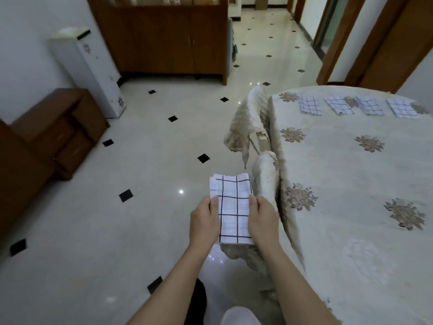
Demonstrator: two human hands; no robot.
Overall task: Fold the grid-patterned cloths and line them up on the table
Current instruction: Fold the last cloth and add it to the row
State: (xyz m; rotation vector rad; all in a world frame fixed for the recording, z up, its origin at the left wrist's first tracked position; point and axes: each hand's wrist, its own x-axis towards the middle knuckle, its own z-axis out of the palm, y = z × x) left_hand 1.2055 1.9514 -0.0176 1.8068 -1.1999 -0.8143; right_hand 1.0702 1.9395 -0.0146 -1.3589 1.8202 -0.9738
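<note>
Left hand (pixel 203 221), right hand (pixel 261 219) pinch folded grid cloth (pixel 232 207) beside table (pixel 351 184) edge; loose layers may unfold in transfer.

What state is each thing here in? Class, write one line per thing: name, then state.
held cloth: folded, off the table, between both hands
left hand: grips the held cloth's left edge
right hand: grips its right edge
row of cloths: four, folded, lying in a line on the table's far side
table: covered with a flowered tablecloth
cabinet doors: shut
</note>
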